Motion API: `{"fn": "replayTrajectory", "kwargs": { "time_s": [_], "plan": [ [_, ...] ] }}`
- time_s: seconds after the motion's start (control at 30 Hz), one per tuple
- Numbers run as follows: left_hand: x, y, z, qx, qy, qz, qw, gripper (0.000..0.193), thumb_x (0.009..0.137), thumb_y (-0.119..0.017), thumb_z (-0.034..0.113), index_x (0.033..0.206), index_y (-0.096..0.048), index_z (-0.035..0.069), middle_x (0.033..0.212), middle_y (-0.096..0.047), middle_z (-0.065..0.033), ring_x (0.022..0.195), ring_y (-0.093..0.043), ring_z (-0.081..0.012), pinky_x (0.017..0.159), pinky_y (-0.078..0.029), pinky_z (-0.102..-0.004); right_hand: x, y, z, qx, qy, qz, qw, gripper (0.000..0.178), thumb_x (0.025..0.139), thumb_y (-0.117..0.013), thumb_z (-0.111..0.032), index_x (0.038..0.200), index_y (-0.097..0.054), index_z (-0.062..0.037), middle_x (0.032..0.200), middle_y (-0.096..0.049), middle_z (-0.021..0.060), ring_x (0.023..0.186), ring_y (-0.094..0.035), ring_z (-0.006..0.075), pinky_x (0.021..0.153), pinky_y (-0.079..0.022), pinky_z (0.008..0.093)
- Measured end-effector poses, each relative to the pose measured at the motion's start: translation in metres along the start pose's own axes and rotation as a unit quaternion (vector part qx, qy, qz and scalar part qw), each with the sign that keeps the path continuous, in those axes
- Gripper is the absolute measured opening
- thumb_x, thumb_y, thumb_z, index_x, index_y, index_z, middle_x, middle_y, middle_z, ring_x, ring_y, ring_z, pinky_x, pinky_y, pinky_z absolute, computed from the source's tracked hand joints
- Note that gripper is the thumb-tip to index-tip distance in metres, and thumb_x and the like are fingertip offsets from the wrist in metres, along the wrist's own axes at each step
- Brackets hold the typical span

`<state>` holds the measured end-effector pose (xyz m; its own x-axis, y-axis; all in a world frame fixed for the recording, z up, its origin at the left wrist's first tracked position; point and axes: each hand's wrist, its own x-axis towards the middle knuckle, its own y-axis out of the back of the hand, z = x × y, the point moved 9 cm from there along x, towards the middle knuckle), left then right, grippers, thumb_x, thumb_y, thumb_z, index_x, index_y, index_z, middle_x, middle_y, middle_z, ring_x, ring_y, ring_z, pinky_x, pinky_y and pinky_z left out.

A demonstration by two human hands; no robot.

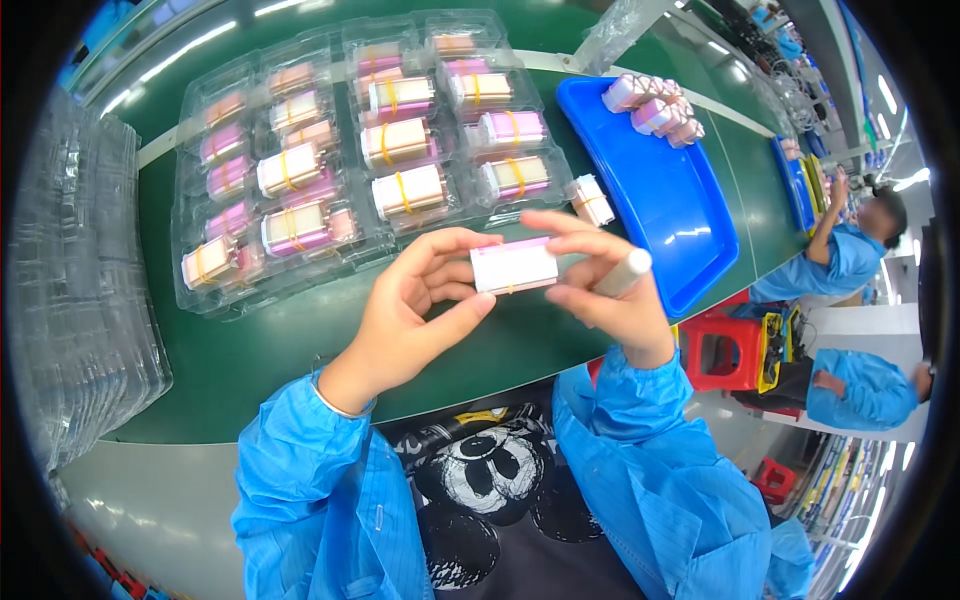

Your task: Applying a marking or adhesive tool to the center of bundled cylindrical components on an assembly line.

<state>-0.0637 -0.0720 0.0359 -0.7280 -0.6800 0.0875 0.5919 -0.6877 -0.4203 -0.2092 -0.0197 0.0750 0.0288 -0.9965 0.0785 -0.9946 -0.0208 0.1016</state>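
Between the thumb and fingers of my left hand (415,305) is a small white-and-pink block (515,267), held level above the green table. A band shows at its lower edge. My right hand (615,285) grips a thick white marker-like stick (625,272), its blunt end pointing up and right. The right fingers reach to the block's right end; whether they press on it I cannot tell. Just beyond the right hand, another banded block (590,200) lies between the clear trays and the blue tray.
Stacked clear plastic trays (330,255) hold several banded pink, white and tan blocks at the back. A blue tray (690,240) at the right carries several blocks at its far end. Many clear trays (85,270) are piled on the left. Two people sit farther right.
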Motion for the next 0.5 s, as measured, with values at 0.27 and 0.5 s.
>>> {"fn": "replayTrajectory", "kwargs": {
  "time_s": [0.27, 0.5],
  "plan": [
    [-0.003, 0.003, 0.022, 0.178, -0.164, 0.011, 0.97, 0.04, 0.076, -0.062, -0.011, 0.112, -0.052, 0.005, 0.128, -0.046, -0.0133, 0.122, -0.05, -0.0266, 0.101, -0.043, -0.0389, 0.014, 0.08, 0.012, -0.359, -0.042, 0.201, 0.911, 0.036, 0.077, -0.069, -0.01, 0.112, -0.062, -0.0049, 0.119, -0.059, 0.0117, 0.1, -0.062, 0.0255, 0.084, -0.049, 0.0341],
    [-0.014, 0.006, 0.045, 0.3, -0.272, 0.024, 0.914, 0.038, 0.071, -0.065, -0.014, 0.1, -0.049, 0.006, 0.117, -0.047, -0.0115, 0.12, -0.051, -0.0306, 0.101, -0.044, -0.0418, 0.017, 0.065, 0.019, -0.534, -0.071, 0.221, 0.813, 0.052, 0.07, -0.076, -0.017, 0.118, -0.053, -0.0156, 0.115, -0.05, 0.0106, 0.083, -0.064, 0.0354, 0.07, -0.054, 0.0429]
  ]
}}
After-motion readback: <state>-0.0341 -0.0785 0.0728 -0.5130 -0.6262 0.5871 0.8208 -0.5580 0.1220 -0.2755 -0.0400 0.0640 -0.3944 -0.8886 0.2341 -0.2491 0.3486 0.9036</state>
